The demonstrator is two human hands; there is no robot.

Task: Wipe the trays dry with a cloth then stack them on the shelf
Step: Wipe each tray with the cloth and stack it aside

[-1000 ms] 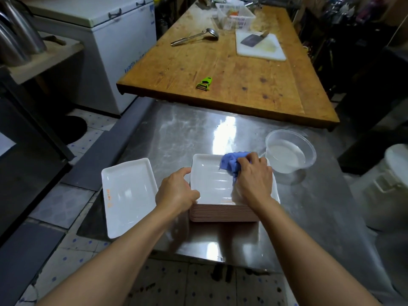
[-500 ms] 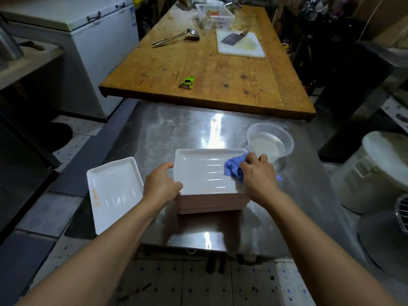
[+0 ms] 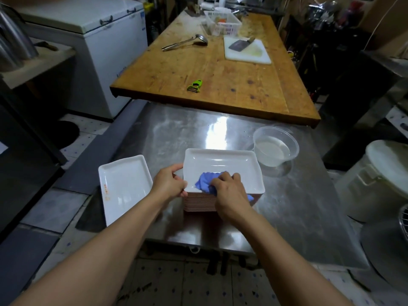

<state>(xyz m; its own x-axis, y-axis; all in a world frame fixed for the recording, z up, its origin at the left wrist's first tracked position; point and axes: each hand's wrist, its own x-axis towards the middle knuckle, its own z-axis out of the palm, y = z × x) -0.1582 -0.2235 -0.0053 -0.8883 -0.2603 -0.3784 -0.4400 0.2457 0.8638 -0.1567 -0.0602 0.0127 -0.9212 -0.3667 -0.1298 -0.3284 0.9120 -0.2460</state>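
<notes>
Top tray (image 3: 223,166) sits face-up on the stack of trays (image 3: 199,203) on the steel table (image 3: 293,208), right under both hands, and the wiping looks to be in full swing; the blue cloth (image 3: 206,184) is bunched on the tray's near-left part, directly beneath the fingertips of the right hand (image 3: 229,192); that hand is curled down over the cloth, clutching it and pressing it onto the white surface, wrist angled in from the near right; the left hand (image 3: 170,184) clamps the tray's left rim, thumb on top and fingers curled round the edge, steadying it; just beyond the left hand's outer side lies a single tray (image 3: 124,186), apart from the stack, hanging partly over the table's near edge, and whether it is already dried I cannot tell; a clear tub of liquid (image 3: 274,149) stands past the right hand, beyond the stack's far-right corner; judging from this, the job is early: many trays remain in the pile, none sit on any shelf in view, and the stacking step is not yet begun.
</notes>
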